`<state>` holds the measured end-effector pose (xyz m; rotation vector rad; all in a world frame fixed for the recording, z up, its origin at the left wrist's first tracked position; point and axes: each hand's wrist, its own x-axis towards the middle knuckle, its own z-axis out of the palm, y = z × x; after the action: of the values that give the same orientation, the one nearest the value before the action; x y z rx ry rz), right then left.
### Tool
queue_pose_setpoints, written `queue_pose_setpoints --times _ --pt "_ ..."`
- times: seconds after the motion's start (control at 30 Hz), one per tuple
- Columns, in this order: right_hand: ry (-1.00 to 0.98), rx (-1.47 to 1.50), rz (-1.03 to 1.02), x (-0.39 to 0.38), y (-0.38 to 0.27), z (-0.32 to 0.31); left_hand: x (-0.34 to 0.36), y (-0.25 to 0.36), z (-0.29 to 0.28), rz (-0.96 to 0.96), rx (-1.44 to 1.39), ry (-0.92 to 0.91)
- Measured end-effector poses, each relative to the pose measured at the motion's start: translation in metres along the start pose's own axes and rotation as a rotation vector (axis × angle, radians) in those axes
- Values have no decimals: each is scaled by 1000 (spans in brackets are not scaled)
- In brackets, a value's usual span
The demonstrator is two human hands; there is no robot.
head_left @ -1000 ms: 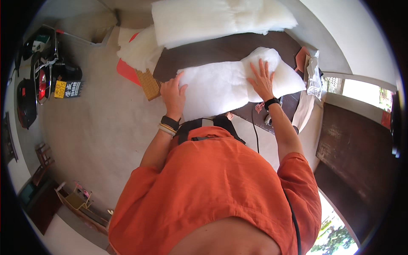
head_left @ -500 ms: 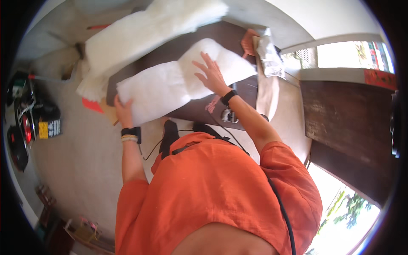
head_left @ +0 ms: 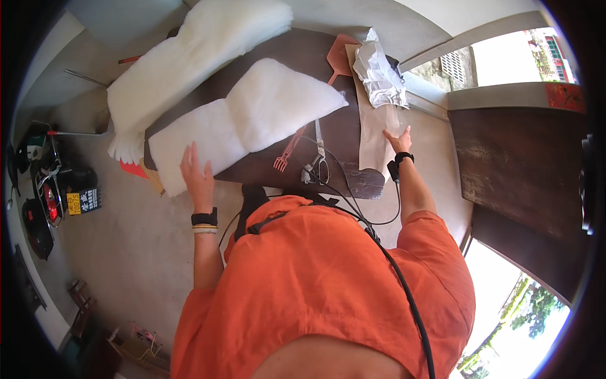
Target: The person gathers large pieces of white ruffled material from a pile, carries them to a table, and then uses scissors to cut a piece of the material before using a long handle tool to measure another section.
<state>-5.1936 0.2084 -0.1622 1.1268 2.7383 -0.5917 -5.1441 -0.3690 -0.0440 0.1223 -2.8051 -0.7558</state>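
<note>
Padding lay across the counter after the right hand, fingers spread, had left it for the brown paper's edge, leaving 1, the ungripping, splayed left hand, at its near side.

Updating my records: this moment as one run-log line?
left hand: over nearer wadding | right hand: by brown paper | scissors: on table

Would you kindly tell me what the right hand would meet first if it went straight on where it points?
Most likely the crumpled silvery plastic bag just ahead of the right hand, though this single view leaves their difference in depth unclear.
</note>
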Motion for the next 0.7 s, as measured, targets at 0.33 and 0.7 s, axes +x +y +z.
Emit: queue_pose_setpoints --times 0.33,0.7 --pt "-317 232 -76 -1 12 -53 -9 -4 53 -48 57 -165" --pt "-851 1106 -444 -119 -156 -224 22 31 42 9 -197 127"
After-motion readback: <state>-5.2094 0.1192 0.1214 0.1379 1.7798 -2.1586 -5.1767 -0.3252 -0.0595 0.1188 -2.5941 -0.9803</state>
